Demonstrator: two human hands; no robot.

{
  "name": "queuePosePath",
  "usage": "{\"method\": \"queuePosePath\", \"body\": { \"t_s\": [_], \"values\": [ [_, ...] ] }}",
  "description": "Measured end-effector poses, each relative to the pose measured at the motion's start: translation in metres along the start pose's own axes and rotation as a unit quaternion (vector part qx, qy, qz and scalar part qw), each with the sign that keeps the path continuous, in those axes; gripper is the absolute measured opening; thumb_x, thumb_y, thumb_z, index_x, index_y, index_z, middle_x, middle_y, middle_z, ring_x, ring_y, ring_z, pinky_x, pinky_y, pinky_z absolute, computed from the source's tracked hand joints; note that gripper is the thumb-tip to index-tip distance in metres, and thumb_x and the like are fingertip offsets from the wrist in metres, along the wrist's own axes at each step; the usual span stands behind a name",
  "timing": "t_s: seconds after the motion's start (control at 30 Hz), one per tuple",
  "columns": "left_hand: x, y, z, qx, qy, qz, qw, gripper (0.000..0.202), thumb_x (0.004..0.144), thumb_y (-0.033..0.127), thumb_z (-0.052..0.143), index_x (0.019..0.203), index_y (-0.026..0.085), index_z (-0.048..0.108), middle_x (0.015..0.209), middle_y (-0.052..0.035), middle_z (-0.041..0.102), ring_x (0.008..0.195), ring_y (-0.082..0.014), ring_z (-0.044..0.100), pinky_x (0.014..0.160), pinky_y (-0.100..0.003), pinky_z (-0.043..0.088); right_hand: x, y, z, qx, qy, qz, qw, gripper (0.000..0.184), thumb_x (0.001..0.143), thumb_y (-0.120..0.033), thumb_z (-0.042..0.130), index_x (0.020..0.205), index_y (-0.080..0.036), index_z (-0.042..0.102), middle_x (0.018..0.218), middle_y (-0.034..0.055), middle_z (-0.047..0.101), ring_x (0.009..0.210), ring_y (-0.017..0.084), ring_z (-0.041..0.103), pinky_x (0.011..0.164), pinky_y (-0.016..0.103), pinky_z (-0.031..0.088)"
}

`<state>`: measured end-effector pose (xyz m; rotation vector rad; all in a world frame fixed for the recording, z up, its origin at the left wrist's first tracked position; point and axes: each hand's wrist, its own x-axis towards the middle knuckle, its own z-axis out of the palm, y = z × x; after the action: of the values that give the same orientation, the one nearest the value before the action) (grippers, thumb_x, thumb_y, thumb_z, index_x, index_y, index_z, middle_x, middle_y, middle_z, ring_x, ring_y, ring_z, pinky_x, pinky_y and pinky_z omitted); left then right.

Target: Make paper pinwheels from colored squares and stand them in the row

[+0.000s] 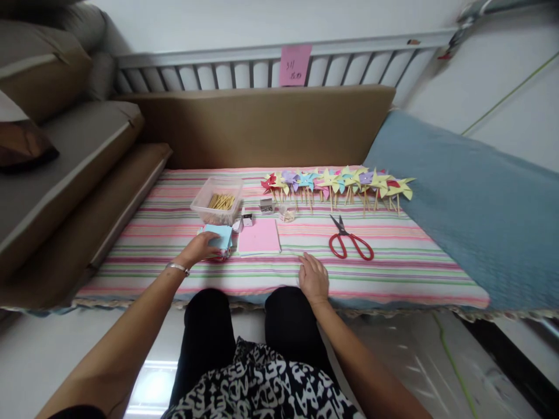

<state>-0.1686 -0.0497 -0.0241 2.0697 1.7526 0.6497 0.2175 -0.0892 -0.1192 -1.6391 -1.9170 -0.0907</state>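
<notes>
My left hand (201, 247) is at a stack of square paper, its fingers closed on the light blue sheet (222, 235) at the top. Sheets of other colours show under that one. My right hand (313, 279) lies on the striped cloth with its fingers stretched out and holds nothing. Between the hands sits a pile of pink square paper (258, 235). Red-handled scissors (345, 237) lie to the right, blades partly apart and pointing away from me.
Behind the paper stand a clear plastic box (203, 203) of wooden sticks (222, 202), small opened boxes (266, 205) and a small clear container (287, 214). Finished paper pinwheels (332, 181) line the back right. Cushions (65, 157) are stacked at left; a brown board (262, 128) rises behind.
</notes>
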Motion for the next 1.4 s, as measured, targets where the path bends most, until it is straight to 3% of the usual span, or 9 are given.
{"method": "queuePosePath", "body": {
  "t_s": [0.43, 0.63, 0.83, 0.97, 1.1, 1.27, 1.4],
  "values": [
    [-0.001, -0.002, 0.0, -0.048, -0.013, 0.026, 0.998, 0.035, 0.059, 0.03, 0.075, 0.091, 0.017, 0.071, 0.101, -0.015, 0.07, 0.1, -0.0334, 0.061, 0.093, -0.043, 0.042, 0.0, 0.001, 0.0, -0.001, -0.02, 0.002, 1.0, 0.036, 0.09, -0.02, 0.04, 0.117, -0.018, 0.064, 0.129, 0.0083, 0.06, 0.121, 0.024, 0.049, 0.103, 0.039, 0.034],
    [-0.001, -0.008, 0.002, -0.084, 0.007, -0.006, 0.996, 0.038, 0.058, 0.043, 0.075, 0.088, 0.019, 0.072, 0.1, -0.0133, 0.072, 0.098, -0.0326, 0.063, 0.092, -0.043, 0.043, 0.001, 0.0, -0.001, -0.012, -0.018, -0.002, 1.0, 0.036, 0.091, -0.022, 0.038, 0.116, -0.017, 0.064, 0.129, 0.0077, 0.06, 0.121, 0.023, 0.05, 0.104, 0.038, 0.033],
    [-0.001, -0.014, 0.004, -0.126, 0.026, -0.03, 0.991, 0.036, 0.069, 0.05, 0.063, 0.085, 0.02, 0.073, 0.095, -0.01, 0.074, 0.093, -0.0266, 0.065, 0.09, -0.038, 0.045, 0.001, 0.0, -0.002, -0.005, -0.017, -0.002, 1.0, 0.035, 0.091, -0.021, 0.039, 0.116, -0.018, 0.064, 0.129, 0.0074, 0.06, 0.121, 0.023, 0.049, 0.103, 0.037, 0.035],
    [0.001, -0.013, 0.009, -0.134, 0.075, -0.059, 0.986, 0.03, 0.071, 0.045, 0.061, 0.08, 0.02, 0.074, 0.087, -0.008, 0.074, 0.085, -0.0249, 0.065, 0.085, -0.036, 0.046, 0.001, 0.0, -0.002, 0.002, -0.02, 0.005, 1.0, 0.035, 0.091, -0.021, 0.039, 0.116, -0.018, 0.064, 0.129, 0.0077, 0.06, 0.121, 0.023, 0.049, 0.103, 0.038, 0.034],
    [0.006, -0.005, 0.005, -0.152, 0.159, -0.093, 0.971, 0.024, 0.068, 0.04, 0.063, 0.076, 0.019, 0.073, 0.082, -0.0076, 0.074, 0.081, -0.0244, 0.064, 0.081, -0.035, 0.046, 0.002, -0.002, -0.003, 0.044, -0.037, 0.031, 0.998, 0.036, 0.09, -0.02, 0.04, 0.116, -0.017, 0.064, 0.131, 0.0086, 0.058, 0.124, 0.024, 0.047, 0.106, 0.04, 0.032],
    [0.013, 0.02, -0.028, -0.206, 0.263, -0.114, 0.936, 0.022, 0.064, 0.036, 0.066, 0.075, 0.017, 0.071, 0.085, -0.0073, 0.072, 0.088, -0.0247, 0.061, 0.085, -0.035, 0.043, 0.003, -0.007, -0.008, 0.094, -0.046, 0.051, 0.993, 0.036, 0.088, -0.02, 0.04, 0.115, -0.015, 0.064, 0.132, 0.0107, 0.057, 0.125, 0.027, 0.046, 0.107, 0.044, 0.03],
    [0.005, 0.052, -0.052, -0.298, 0.302, -0.13, 0.896, 0.022, 0.063, 0.036, 0.067, 0.073, 0.016, 0.068, 0.074, -0.0026, 0.068, 0.078, -0.0201, 0.06, 0.076, -0.031, 0.044, 0.011, -0.009, -0.02, 0.168, -0.062, 0.078, 0.981, 0.035, 0.083, -0.019, 0.044, 0.108, -0.014, 0.067, 0.129, 0.0143, 0.059, 0.123, 0.03, 0.047, 0.107, 0.048, 0.029]
  ]
}}
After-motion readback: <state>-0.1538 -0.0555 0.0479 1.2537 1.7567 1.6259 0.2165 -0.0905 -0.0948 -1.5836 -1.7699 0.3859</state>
